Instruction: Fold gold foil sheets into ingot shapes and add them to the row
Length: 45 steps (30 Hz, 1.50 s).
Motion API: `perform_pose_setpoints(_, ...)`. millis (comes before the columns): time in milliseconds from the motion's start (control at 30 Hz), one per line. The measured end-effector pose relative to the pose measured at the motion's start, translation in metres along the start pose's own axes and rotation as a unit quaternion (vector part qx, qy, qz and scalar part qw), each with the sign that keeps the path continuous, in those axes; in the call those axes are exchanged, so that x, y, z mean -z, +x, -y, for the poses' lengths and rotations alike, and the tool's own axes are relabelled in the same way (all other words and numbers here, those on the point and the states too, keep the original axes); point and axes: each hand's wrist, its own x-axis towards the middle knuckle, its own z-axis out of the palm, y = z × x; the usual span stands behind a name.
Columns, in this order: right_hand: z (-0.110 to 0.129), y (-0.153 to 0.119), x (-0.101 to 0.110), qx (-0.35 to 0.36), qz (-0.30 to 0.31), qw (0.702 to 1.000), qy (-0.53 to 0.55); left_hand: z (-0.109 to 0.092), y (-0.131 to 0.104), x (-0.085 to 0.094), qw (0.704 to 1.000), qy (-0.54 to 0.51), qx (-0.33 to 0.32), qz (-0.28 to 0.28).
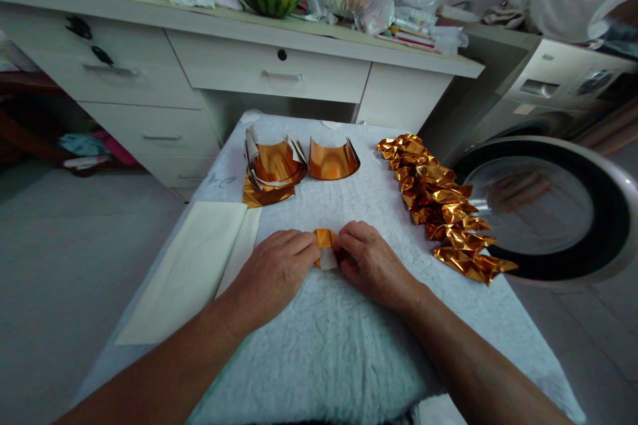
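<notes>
Head view: the left hand (279, 269) and right hand (371, 262) held the gold foil piece (325, 238) above the cloth-covered worktop (319, 352). Each grip was closed on one end. Curled foil sheets (276, 163) stood beyond; crumpled foil pieces (441, 196) lay in a row at right. On the cabinet (229, 20), a clear plastic bag (375, 12) enclosed indistinct contents. The washing machine door (542, 206) stood open.

The single view looks forward and down from the wearer's head, fairly close.
</notes>
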Motion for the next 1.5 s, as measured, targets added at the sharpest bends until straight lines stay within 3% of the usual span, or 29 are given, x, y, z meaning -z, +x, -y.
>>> perform_pose_setpoints(400, -0.003, 0.000, 0.000, -0.003, 0.002, 1.000, 0.001, -0.001, -0.002, 0.001, 0.999, 0.006, 0.020, 0.029)
perform_pose_setpoints(800, -0.002, 0.001, -0.003, 0.011, -0.001, 1.000, 0.002, 0.002, -0.001, -0.012, 0.998, 0.047, 0.026, 0.041)
perform_pose_setpoints(1033, 0.000, 0.003, -0.003, 0.019, 0.007, 1.000, -0.002, -0.003, -0.001, -0.007, 0.998, 0.038, 0.034, 0.038)
perform_pose_setpoints(1500, 0.002, 0.006, 0.005, -0.103, 0.036, 0.993, 0.043, -0.005, 0.003, -0.002, 0.989, 0.010, 0.134, 0.068)
